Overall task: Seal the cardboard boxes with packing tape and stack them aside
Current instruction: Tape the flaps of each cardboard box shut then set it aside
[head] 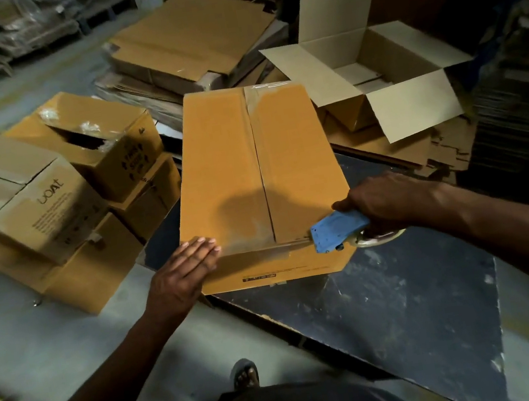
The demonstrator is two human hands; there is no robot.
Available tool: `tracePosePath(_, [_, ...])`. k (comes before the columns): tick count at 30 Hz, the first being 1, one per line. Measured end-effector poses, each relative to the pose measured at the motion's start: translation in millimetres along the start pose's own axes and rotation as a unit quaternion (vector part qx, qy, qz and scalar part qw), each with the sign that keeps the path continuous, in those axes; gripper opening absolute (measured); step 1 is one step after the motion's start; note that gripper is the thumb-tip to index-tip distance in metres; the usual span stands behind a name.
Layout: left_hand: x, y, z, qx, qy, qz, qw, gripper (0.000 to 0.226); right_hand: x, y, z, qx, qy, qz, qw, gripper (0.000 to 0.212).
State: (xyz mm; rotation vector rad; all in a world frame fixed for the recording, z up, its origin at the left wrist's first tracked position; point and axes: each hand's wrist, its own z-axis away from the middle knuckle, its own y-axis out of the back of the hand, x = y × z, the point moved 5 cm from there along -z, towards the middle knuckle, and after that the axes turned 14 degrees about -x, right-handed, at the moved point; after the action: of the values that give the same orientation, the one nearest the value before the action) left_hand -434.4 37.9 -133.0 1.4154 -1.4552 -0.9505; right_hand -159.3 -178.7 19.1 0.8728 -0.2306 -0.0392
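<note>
A closed brown cardboard box (234,170) lies lengthwise on a dark table (410,298), its two top flaps meeting at a centre seam. Clear tape shows along that seam and over the near edge. My left hand (186,273) rests flat, fingers together, on the box's near left corner. My right hand (384,202) grips a blue tape dispenser (337,231) with a clear tape roll, held against the box's near right edge. A strip of tape runs from the dispenser along the front top edge of the box.
An open empty box (385,77) with raised flaps sits behind on the right. Flattened cartons (192,38) are piled at the back. Stacked closed boxes (32,209) stand on the floor to the left. Dark stacks (523,90) line the right side. My sandalled foot (245,375) shows below.
</note>
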Motion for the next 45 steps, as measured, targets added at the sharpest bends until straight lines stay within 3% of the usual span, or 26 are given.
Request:
tracePosePath(6, [6.8,8.3,-6.3,-0.035,0.033,-0.012,0.999,0.055,-3.6,-0.2,-9.0,0.002,-0.009,0.019,1.0,0.044])
tracePosePath(13, [86.7,-5.0,-51.5,-0.173,0.11,-0.019,0.979,0.097,1.6,-8.2,-12.0,0.011,-0.002,0.028,1.0,0.047])
tracePosePath(19, [158.1,-23.0,-108.1,-0.179,0.091,0.02,0.979,0.094,1.7,-6.6,-17.0,0.006,0.01,0.047,0.999,0.053])
tracePosePath(23, [162.5,-28.4,-115.2,-0.166,0.138,0.027,0.976,0.09,1.7,-13.8,-20.1,-0.001,0.044,0.06,0.997,0.09])
tracePosePath(29, [154.4,-34.9,-113.9,-0.223,0.177,0.067,0.956,0.093,6.1,-21.5,0.6,-0.006,0.071,0.042,0.997,0.06])
tracePosePath(34, [157.3,-32.6,-115.5,-0.203,0.158,0.032,0.966,0.086,36.3,-39.5,21.7,-0.038,0.063,0.004,0.997,0.074])
tracePosePath(45, [164.5,-26.0,-120.3,-0.185,0.158,0.031,0.969,0.076,106.4,-65.7,68.0,-0.082,0.033,-0.034,0.996,0.082])
